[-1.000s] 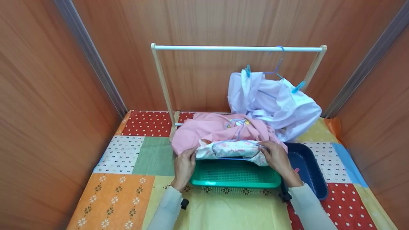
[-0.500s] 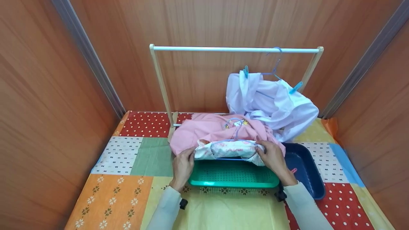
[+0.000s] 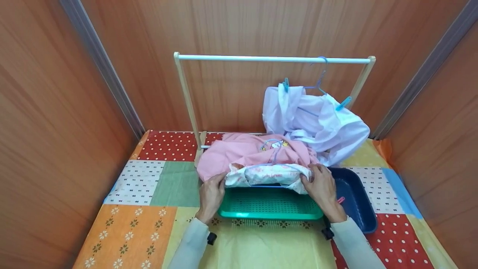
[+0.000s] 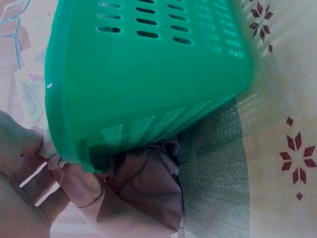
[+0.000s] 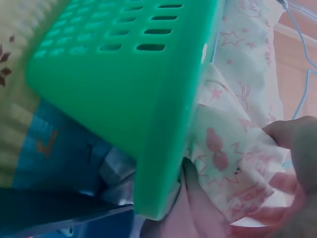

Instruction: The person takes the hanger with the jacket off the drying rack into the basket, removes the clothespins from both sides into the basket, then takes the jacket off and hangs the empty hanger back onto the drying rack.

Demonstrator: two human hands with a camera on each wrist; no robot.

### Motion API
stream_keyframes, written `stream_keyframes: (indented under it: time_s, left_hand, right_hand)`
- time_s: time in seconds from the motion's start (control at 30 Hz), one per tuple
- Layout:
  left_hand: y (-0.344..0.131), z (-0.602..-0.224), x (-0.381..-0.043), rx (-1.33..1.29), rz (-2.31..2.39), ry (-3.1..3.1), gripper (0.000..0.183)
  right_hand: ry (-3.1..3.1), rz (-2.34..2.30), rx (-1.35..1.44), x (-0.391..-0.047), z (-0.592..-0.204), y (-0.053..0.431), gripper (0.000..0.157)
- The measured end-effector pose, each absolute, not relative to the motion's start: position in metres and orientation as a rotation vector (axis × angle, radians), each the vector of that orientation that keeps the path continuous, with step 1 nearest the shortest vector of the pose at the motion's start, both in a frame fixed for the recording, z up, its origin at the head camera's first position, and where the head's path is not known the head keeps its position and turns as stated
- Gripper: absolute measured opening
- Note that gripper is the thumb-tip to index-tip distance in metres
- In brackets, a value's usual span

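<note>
A white cloth printed with red lettering and stars [image 3: 267, 176] is draped over a thin blue-purple hanger [image 3: 275, 158], whose hook stands up above it. It lies above the far rim of a green plastic basket [image 3: 270, 215]. My left hand [image 3: 211, 196] pinches the cloth's left end between thumb and fingers. At the right end, my right hand [image 3: 322, 188] pinches the edge; the right wrist view shows the thumb [image 5: 292, 131] on the near face and the fingers partly behind. A pink garment [image 3: 231, 151] with a cartoon print lies bunched behind the cloth.
A drying rack with a pale top bar [image 3: 242, 58] stands behind. On it hangs a white garment [image 3: 313, 123] with blue clothespins [image 3: 343, 103]. A dark blue tray [image 3: 368, 209] with a pink clothespin [image 3: 340, 200] sits right of the basket. Wooden panels surround the patchwork cover.
My right hand has shifted a little outward along the cloth's right end, uncovering more of that end. The left hand keeps its hold. The whole view has drifted slightly.
</note>
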State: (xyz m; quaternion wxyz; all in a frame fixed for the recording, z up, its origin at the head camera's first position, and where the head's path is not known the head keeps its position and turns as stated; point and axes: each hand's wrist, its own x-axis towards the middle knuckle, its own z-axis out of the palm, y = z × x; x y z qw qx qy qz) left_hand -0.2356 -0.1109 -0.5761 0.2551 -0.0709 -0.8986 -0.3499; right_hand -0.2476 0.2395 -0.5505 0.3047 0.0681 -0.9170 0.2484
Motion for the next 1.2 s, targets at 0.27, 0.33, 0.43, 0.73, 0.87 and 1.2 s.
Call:
stream_keyframes:
  time_s: [0.27, 0.33, 0.43, 0.73, 0.87, 1.2]
  left_hand:
    - [-0.109, -0.575, -0.236, -0.203, -0.95, -2.435, 0.021]
    - [-0.109, -0.575, -0.235, -0.203, -0.949, -2.43, 0.02]
    - [-0.108, -0.574, -0.235, -0.199, -0.949, -2.43, 0.02]
    - [-0.111, -0.572, -0.234, -0.171, -0.992, -2.484, 0.022]
    - [-0.112, -0.572, -0.234, -0.187, -0.992, -2.482, 0.023]
    - [-0.111, -0.571, -0.236, -0.213, -0.973, -2.469, 0.022]
  right_hand:
    - [-2.492, 0.656, 0.107, -0.243, -0.545, 0.236, 0.022]
    - [-2.501, 0.673, 0.106, -0.242, -0.545, 0.237, 0.017]
    - [-2.535, 0.674, 0.114, -0.239, -0.545, 0.24, 0.012]
    - [-2.526, 0.785, 0.199, -0.237, -0.545, 0.248, 0.013]
    - [-2.503, 0.826, 0.158, -0.237, -0.546, 0.252, 0.015]
    - [-2.457, 0.886, 0.109, -0.241, -0.547, 0.262, 0.02]
